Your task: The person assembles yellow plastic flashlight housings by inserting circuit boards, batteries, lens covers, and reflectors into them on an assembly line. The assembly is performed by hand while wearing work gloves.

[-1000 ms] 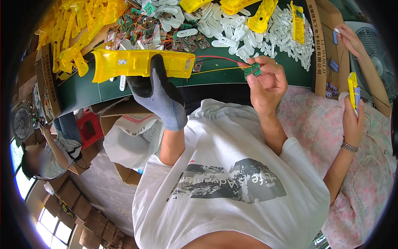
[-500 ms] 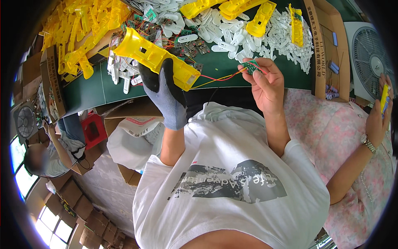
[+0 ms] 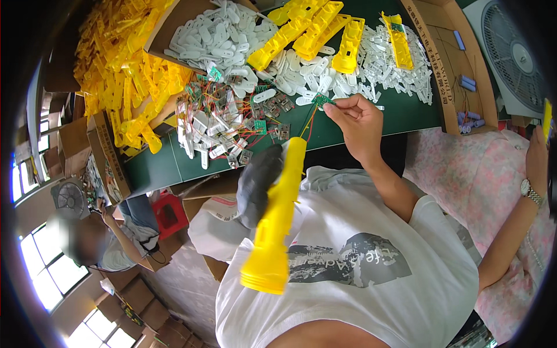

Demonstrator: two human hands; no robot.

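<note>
My left hand (image 3: 257, 187), in a grey and black glove and blurred by motion, is closed round a yellow plastic torch housing half (image 3: 277, 229). The housing stands almost upright in the picture, its wide round end near my shirt and its narrow end toward the table. A small green circuit board (image 3: 322, 100) is pinched between the thumb and fingers of my bare right hand (image 3: 361, 124). Thin red and yellow wires run from the board down to the narrow end of the housing. Whatever lies inside the housing is turned out of sight.
White plastic strips (image 3: 212, 37) and yellow housings (image 3: 296, 35) cover the green table (image 3: 154, 168). Wired boards (image 3: 275, 106) lie left of my right hand. A cardboard box (image 3: 438, 64) with purple cylindrical cells stands right, near a fan (image 3: 513, 52). Another person's arm (image 3: 510, 232) is at the right.
The housing has swung from lying across above the table to nearly upright, its wide end coming toward my body. My right hand, still pinching the board, has shifted slightly left.
</note>
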